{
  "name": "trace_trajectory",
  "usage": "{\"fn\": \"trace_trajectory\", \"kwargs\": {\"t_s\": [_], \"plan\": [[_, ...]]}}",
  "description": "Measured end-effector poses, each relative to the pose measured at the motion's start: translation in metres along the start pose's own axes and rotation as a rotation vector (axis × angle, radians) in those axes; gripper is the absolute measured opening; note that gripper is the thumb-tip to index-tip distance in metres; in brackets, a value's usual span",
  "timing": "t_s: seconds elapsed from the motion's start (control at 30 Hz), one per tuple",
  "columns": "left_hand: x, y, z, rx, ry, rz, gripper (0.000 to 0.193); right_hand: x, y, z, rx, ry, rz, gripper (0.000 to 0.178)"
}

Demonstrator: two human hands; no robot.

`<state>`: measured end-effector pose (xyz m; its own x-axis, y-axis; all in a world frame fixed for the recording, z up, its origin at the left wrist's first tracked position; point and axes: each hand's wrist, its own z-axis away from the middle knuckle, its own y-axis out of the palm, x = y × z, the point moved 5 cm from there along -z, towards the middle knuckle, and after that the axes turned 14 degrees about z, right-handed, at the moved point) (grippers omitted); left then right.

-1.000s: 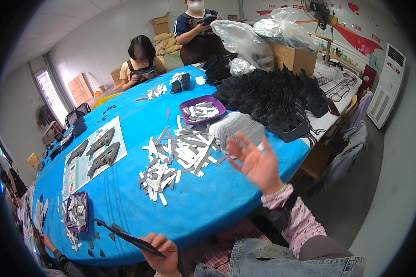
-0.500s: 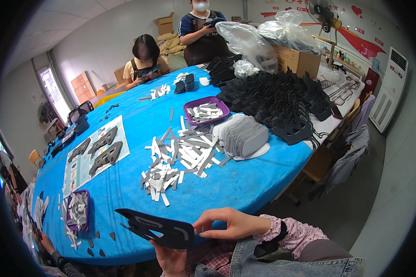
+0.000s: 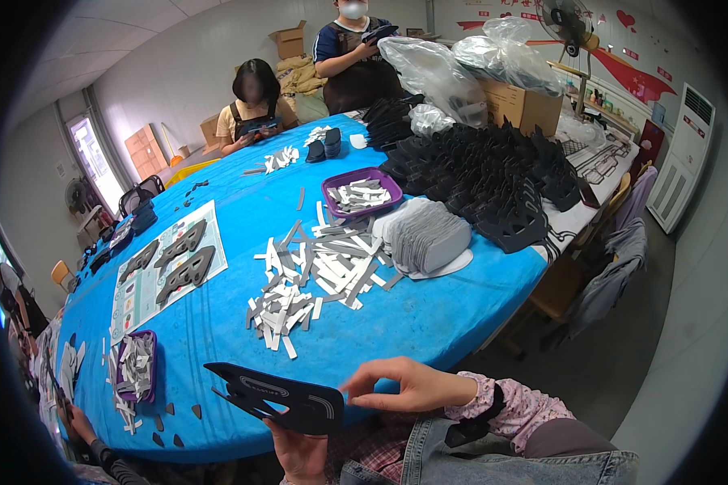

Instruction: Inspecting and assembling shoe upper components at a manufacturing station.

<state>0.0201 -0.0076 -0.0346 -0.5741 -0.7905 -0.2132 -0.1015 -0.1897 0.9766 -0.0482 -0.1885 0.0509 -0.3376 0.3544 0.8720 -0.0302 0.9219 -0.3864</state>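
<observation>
Head view shows a flat black cut-out piece (image 3: pixel 279 396) held low over the near edge of the blue desk (image 3: pixel 429 315). Left hand (image 3: pixel 303 453) grips it from below, fingers closed on it; right hand (image 3: pixel 404 386) pinches its right end. Loose white strips (image 3: pixel 315 275) lie beyond, with 1 purple tray (image 3: pixel 362 194) further back.

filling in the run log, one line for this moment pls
left hand: holds black flat piece | right hand: fingertips at its right end | over blue table edge
</observation>
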Motion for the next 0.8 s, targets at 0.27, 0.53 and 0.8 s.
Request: {"fn": "trace_trajectory", "kwargs": {"t_s": [0.27,0.53,0.8], "plan": [[-0.002,0.038,-0.006,0.153,-0.008,0.094,0.029,0.021,-0.126,-0.002,-0.793,0.056,0.202,0.050],[0.017,0.056,-0.032,-0.111,0.131,-0.123,0.031,0.056,-0.027,-0.001,-0.372,-0.240,0.981,0.052],[0.026,0.075,-0.033,0.130,-0.157,0.529,0.014,0.019,-0.043,0.007,-0.497,-0.008,0.105,0.041]]}}
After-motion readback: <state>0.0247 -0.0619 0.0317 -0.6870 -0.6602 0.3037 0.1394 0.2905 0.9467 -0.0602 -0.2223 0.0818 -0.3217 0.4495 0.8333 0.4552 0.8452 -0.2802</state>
